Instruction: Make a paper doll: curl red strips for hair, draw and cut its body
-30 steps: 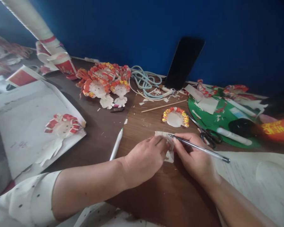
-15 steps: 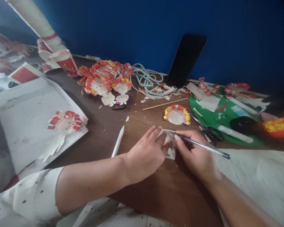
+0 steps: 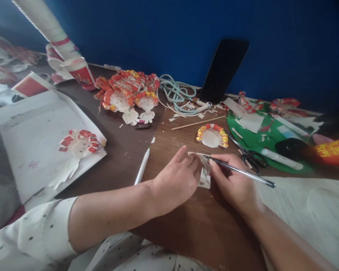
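In my right hand [image 3: 234,175] is a clear pen [image 3: 243,172], held in a writing grip. Its dark tip meets a small piece of white paper [image 3: 205,180] lying on the wooden table. My left hand [image 3: 178,178] holds this paper down from the left with bent fingers, and its index finger is raised. The hands partly cover the paper; a few dark marks show on it. Just beyond them lies a white paper face with a folded red-and-yellow mane [image 3: 212,136]. A white marker [image 3: 142,165] with a green tip lies left of my left hand.
Black scissors [image 3: 252,158] and a capped white marker [image 3: 281,159] lie at the right by a green sheet [image 3: 243,130]. A phone [image 3: 226,69] leans on the blue partition, beside a coiled cable [image 3: 175,94]. Paper lion heads [image 3: 120,99] pile up at the back left.
My left index finger has lifted and straightened, and the other fingers have curled back, baring more of the paper. The pen stays in my right hand at nearly the same spot.
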`<state>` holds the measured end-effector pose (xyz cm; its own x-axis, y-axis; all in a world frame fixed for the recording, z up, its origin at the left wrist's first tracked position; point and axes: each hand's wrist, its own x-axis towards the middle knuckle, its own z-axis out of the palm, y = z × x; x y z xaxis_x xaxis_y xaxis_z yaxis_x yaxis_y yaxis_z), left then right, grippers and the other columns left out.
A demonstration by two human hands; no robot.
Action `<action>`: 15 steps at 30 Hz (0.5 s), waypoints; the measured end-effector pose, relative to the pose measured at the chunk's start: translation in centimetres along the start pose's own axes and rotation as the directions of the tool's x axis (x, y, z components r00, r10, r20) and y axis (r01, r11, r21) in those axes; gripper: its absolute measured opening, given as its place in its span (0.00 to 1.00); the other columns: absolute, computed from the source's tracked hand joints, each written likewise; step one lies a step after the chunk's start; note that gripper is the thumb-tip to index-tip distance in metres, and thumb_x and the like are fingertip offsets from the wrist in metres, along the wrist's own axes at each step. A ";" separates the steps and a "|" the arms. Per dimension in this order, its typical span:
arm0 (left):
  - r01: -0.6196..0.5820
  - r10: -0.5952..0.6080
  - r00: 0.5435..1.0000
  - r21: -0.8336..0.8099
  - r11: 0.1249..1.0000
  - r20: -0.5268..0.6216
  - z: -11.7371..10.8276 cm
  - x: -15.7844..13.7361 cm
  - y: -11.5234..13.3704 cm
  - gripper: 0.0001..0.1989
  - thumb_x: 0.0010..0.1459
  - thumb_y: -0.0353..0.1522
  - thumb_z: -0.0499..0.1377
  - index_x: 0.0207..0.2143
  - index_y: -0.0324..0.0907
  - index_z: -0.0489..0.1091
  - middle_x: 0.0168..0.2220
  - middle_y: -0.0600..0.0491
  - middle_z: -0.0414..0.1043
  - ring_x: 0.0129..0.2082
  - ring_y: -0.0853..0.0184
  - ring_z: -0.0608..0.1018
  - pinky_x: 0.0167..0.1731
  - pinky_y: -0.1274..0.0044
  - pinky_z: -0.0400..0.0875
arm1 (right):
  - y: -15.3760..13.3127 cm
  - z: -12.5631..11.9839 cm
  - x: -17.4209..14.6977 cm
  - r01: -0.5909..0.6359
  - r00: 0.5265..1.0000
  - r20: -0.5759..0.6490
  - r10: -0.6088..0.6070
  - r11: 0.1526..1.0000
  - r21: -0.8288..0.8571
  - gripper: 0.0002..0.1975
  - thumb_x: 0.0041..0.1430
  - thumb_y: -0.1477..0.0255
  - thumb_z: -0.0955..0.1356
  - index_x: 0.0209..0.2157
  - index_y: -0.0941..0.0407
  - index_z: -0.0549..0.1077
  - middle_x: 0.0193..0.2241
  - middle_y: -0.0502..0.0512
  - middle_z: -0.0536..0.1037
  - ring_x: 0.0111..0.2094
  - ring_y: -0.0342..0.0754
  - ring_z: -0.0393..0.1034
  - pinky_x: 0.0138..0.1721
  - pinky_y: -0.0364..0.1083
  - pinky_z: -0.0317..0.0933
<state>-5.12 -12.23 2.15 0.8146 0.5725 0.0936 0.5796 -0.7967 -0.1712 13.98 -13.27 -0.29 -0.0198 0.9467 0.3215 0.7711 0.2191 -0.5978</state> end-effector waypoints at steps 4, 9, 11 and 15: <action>-0.004 0.004 1.000 0.000 1.000 -0.005 0.2 -0.1 0.0 0.21 0.65 0.27 0.44 0.57 0.31 0.66 0.57 0.43 0.68 0.59 0.58 0.67 0.64 0.62 0.54 | 0.1 0.1 0.0 0.014 1.000 -0.007 -0.014 1.000 -0.005 0.10 0.61 0.64 0.67 0.40 0.55 0.74 0.33 0.55 0.80 0.33 0.48 0.76 0.37 0.47 0.68; 0.019 -0.019 1.000 -0.009 1.000 -0.015 0.3 -0.1 0.3 0.21 0.65 0.29 0.46 0.57 0.33 0.66 0.59 0.42 0.66 0.59 0.59 0.67 0.63 0.65 0.56 | 0.1 0.1 0.1 0.042 0.999 -0.017 -0.042 0.999 -0.020 0.10 0.61 0.64 0.67 0.39 0.56 0.74 0.33 0.55 0.80 0.33 0.48 0.76 0.37 0.46 0.68; 0.019 -0.019 1.000 -0.011 1.000 -0.013 0.2 -0.1 0.3 0.21 0.65 0.29 0.47 0.57 0.32 0.66 0.59 0.42 0.66 0.59 0.59 0.68 0.62 0.66 0.58 | 0.1 0.2 0.1 0.045 0.999 -0.018 -0.045 0.999 -0.023 0.10 0.61 0.65 0.67 0.39 0.56 0.74 0.33 0.55 0.80 0.33 0.48 0.76 0.37 0.46 0.68; -0.005 0.005 1.000 -0.009 1.000 -0.018 0.1 -0.2 0.2 0.22 0.64 0.29 0.47 0.57 0.30 0.65 0.58 0.41 0.66 0.59 0.57 0.68 0.61 0.67 0.59 | 0.1 0.2 0.0 0.047 0.999 -0.022 -0.047 0.998 -0.030 0.10 0.61 0.65 0.67 0.40 0.55 0.74 0.34 0.54 0.80 0.34 0.48 0.76 0.37 0.46 0.68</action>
<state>-5.15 -12.45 2.05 0.8177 0.5651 0.1100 0.5757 -0.8014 -0.1624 13.94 -13.16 -0.47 -0.0424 0.9298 0.3655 0.7883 0.2559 -0.5596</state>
